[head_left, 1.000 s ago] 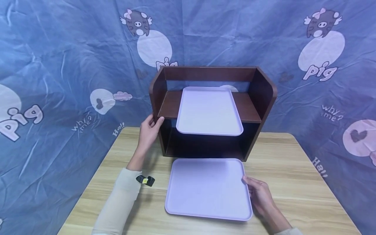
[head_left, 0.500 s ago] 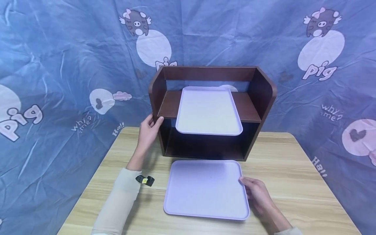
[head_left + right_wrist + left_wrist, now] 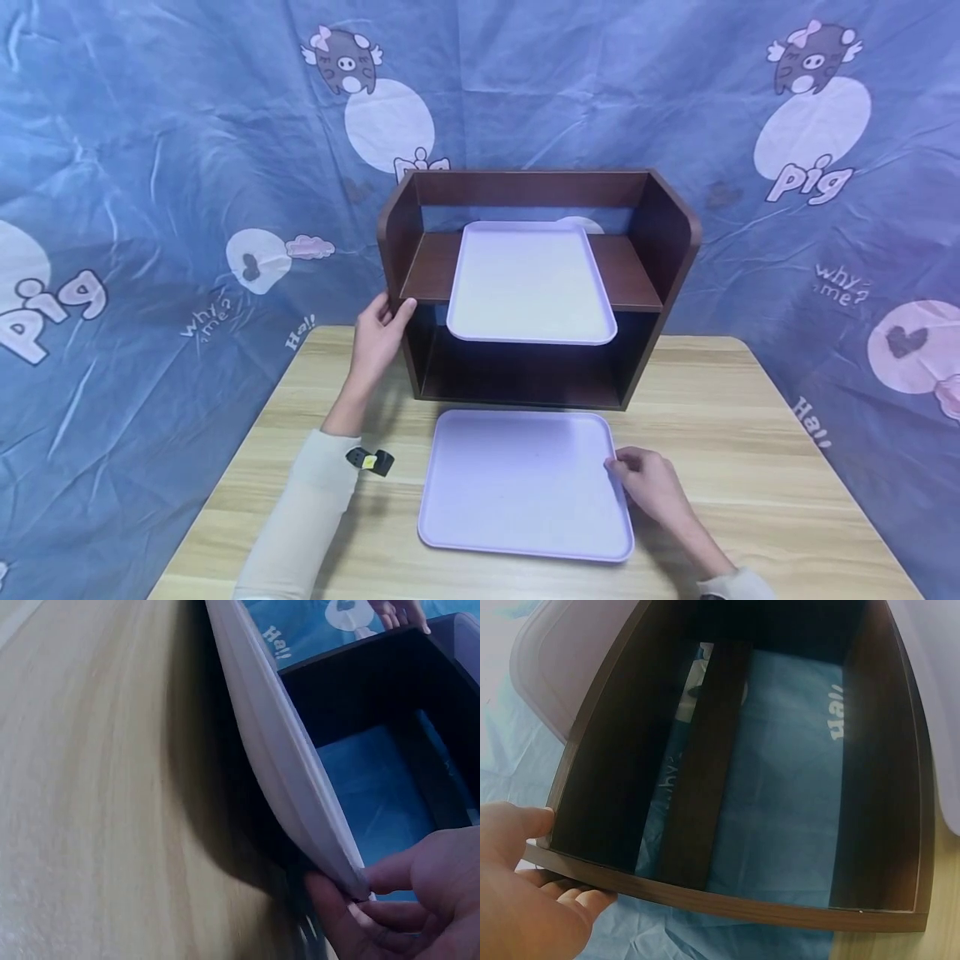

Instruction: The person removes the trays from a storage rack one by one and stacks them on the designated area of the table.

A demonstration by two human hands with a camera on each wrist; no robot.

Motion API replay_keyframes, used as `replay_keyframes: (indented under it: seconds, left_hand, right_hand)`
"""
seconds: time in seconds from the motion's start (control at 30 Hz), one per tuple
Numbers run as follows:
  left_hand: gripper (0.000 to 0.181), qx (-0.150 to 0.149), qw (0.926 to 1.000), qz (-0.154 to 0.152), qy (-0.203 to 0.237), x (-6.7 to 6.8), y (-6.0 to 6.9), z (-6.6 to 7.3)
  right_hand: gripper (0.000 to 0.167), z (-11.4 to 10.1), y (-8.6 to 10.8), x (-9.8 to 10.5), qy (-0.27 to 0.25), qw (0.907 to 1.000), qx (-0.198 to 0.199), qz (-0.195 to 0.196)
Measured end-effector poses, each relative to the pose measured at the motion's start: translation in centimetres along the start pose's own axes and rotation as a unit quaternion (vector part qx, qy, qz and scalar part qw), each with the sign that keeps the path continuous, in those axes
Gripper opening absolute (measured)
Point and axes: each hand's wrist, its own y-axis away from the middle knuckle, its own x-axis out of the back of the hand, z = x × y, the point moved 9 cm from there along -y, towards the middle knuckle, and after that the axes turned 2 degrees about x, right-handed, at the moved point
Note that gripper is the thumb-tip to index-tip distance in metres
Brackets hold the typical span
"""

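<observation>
In the head view a dark brown two-level shelf [image 3: 645, 267] stands on the table. My left hand [image 3: 378, 337] grips its left side panel, thumb at the front edge and fingers on the outer face, as the left wrist view shows. Near me, in front of the shelf, a lilac rectangular tray [image 3: 525, 487] extends close over the tabletop. My right hand [image 3: 652, 483] pinches its right edge between thumb and fingers. Seen from the right wrist, the tray's rim [image 3: 289, 757] is raised above the table, with a dark shadow below.
Another lilac tray [image 3: 532, 283] lies lengthwise on the shelf's upper board [image 3: 628, 271], its near end jutting past the front. Blue printed cloth [image 3: 225, 150] hangs behind and at both sides. The light wood tabletop [image 3: 720, 417] shows around the shelf.
The lower tray and my right hand have shifted slightly left, and the tray looks a little smaller in the head view. My left hand keeps its grip on the shelf.
</observation>
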Motion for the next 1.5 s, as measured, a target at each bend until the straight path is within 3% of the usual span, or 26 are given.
replay_keyframes:
  seconds: [0.17,0.3,0.97,1.2,1.5]
  left_hand:
    - [0.046,0.002,1.0000,-0.001,0.003,0.00,0.00,0.04]
    - [0.046,0.001,1.0000,0.000,0.003,0.04,0.00,0.02]
    - [0.048,0.010,1.0000,0.000,0.000,-0.04,0.14,0.12]
    - [0.045,-0.002,1.0000,0.002,0.001,-0.06,0.14,0.27]
    - [0.050,-0.002,1.0000,0.004,-0.005,0.00,0.37,0.43]
  right_hand:
    - [0.023,-0.43,-0.31,0.13,0.069,0.9971,0.028,0.012]
    - [0.021,-0.64,-0.55,0.11,0.093,0.9950,0.037,0.007]
    - [0.020,-0.64,-0.47,0.20,0.087,0.9957,0.027,-0.013]
    - [0.020,-0.75,-0.41,0.23,0.088,0.9956,0.030,-0.008]
    - [0.011,-0.68,-0.37,0.63,0.019,0.9998,0.004,0.003]
